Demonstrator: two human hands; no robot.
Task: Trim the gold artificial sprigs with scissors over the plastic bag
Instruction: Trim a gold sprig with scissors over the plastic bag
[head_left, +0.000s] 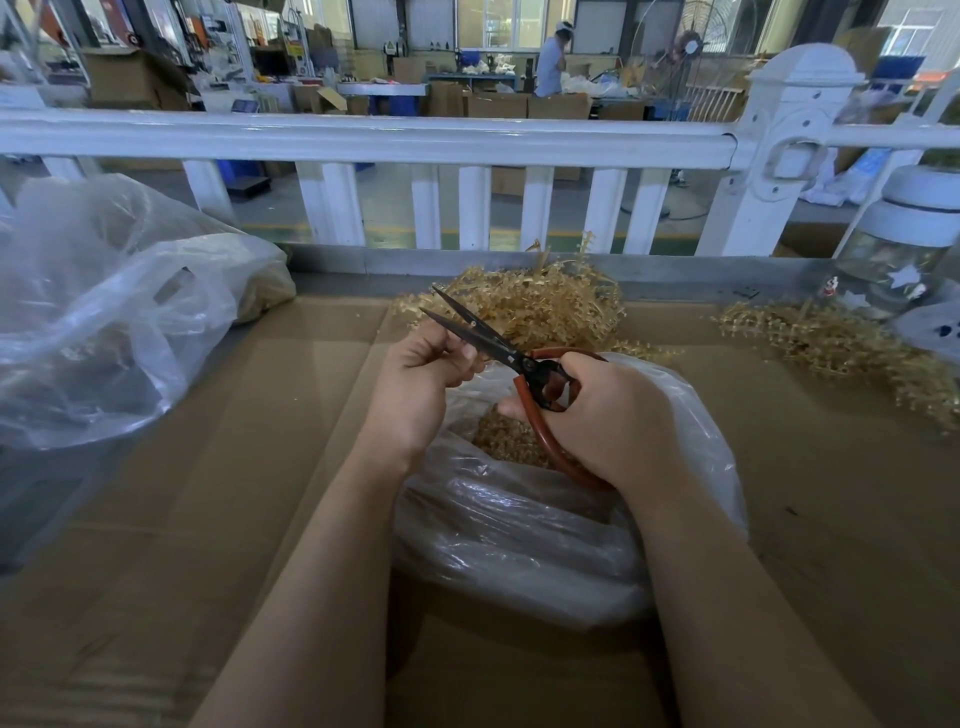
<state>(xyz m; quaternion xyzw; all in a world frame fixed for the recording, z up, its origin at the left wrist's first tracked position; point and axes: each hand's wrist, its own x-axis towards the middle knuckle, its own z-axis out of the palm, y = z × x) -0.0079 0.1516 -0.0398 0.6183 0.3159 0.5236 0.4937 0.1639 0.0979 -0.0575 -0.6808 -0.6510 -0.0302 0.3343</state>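
Gold sprigs trimmed over an open plastic bag (519, 525), scissors (498, 349) parted for the next cut.

Right hand (608, 421) wrapped around the red-brown loop handles; left hand (415, 369) curled with fingertips pinched together just under the black blades, presumably on a thin stem, though nothing gold clearly visible between the fingers. Best done by keeping the pinch close below the cut line, clear of the blade edges, and holding both hands above the bag mouth so offcuts drop onto the gold trimmings (506, 441) already inside. Untrimmed gold sprigs (540, 306) heaped on the cardboard (291, 415) just behind the bag, another gold bunch (841, 348) well to the right. Held piece hidden by fingers; lower scissor handle covered by the palm; contents of the large clear bag (104, 317) at left hard to make out.
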